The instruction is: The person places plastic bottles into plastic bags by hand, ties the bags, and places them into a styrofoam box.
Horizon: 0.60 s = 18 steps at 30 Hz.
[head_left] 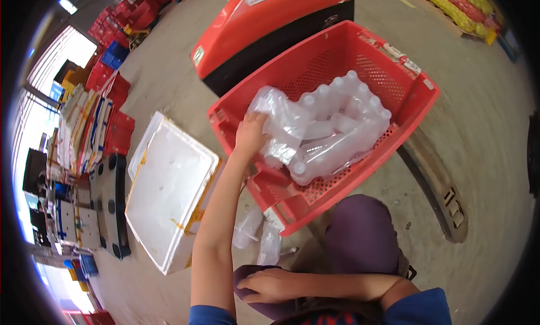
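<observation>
Inside red crate, left hand in apparent pinch on clear plastic; right hand half-open on knee

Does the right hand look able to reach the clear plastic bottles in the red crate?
Probably: the right hand rests on a knee, and the open-topped red plastic crate leaves the bottles exposed.

A warehouse (stacked crates, a pallet jack, bare concrete floor).
</observation>
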Available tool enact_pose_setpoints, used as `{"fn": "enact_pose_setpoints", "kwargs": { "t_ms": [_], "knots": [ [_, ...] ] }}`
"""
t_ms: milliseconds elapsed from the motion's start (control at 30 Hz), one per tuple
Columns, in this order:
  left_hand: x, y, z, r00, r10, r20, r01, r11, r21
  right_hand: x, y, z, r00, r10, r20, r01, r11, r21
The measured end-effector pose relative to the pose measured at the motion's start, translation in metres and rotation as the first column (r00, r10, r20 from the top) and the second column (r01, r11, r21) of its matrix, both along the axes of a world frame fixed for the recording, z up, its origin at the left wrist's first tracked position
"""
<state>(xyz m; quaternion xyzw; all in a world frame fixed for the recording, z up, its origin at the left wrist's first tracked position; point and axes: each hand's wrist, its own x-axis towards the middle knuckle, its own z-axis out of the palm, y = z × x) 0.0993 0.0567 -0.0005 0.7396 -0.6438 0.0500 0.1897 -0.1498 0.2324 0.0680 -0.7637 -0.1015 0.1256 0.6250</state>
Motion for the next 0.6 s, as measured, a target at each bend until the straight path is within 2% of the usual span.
{"fn": "enact_pose_setpoints", "kwargs": {
  "t_ms": [33, 67, 100, 167, 200, 233, 267, 333, 367, 400, 433, 467, 500, 533, 567, 600],
  "knots": [
    [0.010, -0.009, -0.010, 0.993, 0.017, -0.116, 0.005, 0.982, 0.187, -0.014, -0.023, 0.005, 0.996, -0.088, 0.016, 0.087, 0.996, 0.029],
    [0.010, -0.014, -0.009, 0.981, 0.055, -0.185, -0.023, 0.985, 0.172, -0.028, -0.045, 0.009, 0.985, -0.169, 0.029, 0.166, 0.984, 0.066],
    [0.007, -0.016, -0.003, 0.984, 0.057, -0.171, -0.024, 0.982, 0.188, -0.042, -0.071, 0.015, 0.940, -0.333, 0.074, 0.325, 0.940, 0.104],
    [0.006, -0.011, 0.016, 0.862, 0.184, -0.472, -0.171, 0.983, 0.072, -0.050, -0.124, 0.014, 0.760, -0.646, 0.072, 0.636, 0.762, 0.123],
    [0.014, -0.007, 0.017, 0.841, 0.174, -0.513, -0.168, 0.984, 0.059, -0.040, -0.144, 0.014, 0.575, -0.811, 0.107, 0.797, 0.585, 0.149],
    [0.013, -0.001, 0.027, 0.848, 0.197, -0.493, -0.184, 0.980, 0.075, -0.026, -0.169, 0.014, 0.510, -0.835, 0.206, 0.859, 0.509, -0.063],
    [0.004, 0.003, 0.041, 0.856, 0.183, -0.484, -0.206, 0.979, 0.008, -0.001, -0.184, 0.004, 0.349, -0.804, 0.482, 0.937, 0.293, -0.190],
    [-0.008, 0.009, 0.051, 0.885, 0.130, -0.447, -0.227, 0.959, -0.171, 0.059, -0.221, -0.009, 0.287, -0.732, 0.617, 0.950, 0.136, -0.282],
    [-0.027, 0.014, 0.066, 0.895, 0.143, -0.423, -0.256, 0.940, -0.226, 0.090, -0.236, -0.028, 0.400, -0.742, 0.539, 0.896, 0.191, -0.401],
    [-0.057, 0.022, 0.095, 0.903, 0.160, -0.399, -0.286, 0.916, -0.281, 0.122, -0.249, -0.063, 0.484, -0.704, 0.520, 0.856, 0.255, -0.450],
    [-0.085, 0.033, 0.123, 0.905, 0.103, -0.412, -0.254, 0.909, -0.330, 0.145, -0.259, -0.085, 0.483, -0.702, 0.523, 0.859, 0.263, -0.439],
    [-0.100, 0.048, 0.138, 0.869, 0.049, -0.492, -0.267, 0.883, -0.385, 0.164, -0.266, -0.102, 0.625, -0.701, 0.344, 0.746, 0.404, -0.530],
    [-0.105, 0.061, 0.155, 0.871, -0.088, -0.483, -0.210, 0.822, -0.529, 0.178, -0.264, -0.114, 0.738, -0.660, 0.143, 0.601, 0.546, -0.584],
    [-0.125, 0.064, 0.182, 0.764, -0.009, -0.646, -0.414, 0.760, -0.501, 0.187, -0.253, -0.125, 0.718, -0.662, 0.217, 0.600, 0.429, -0.676],
    [-0.130, 0.062, 0.201, 0.704, -0.098, -0.704, -0.445, 0.711, -0.544, 0.193, -0.238, -0.132, 0.703, -0.648, 0.294, 0.590, 0.300, -0.749],
    [-0.123, 0.067, 0.213, 0.719, 0.034, -0.695, -0.484, 0.742, -0.464, 0.180, -0.226, -0.102, 0.708, -0.643, 0.290, 0.537, 0.224, -0.813]
  ]
}}
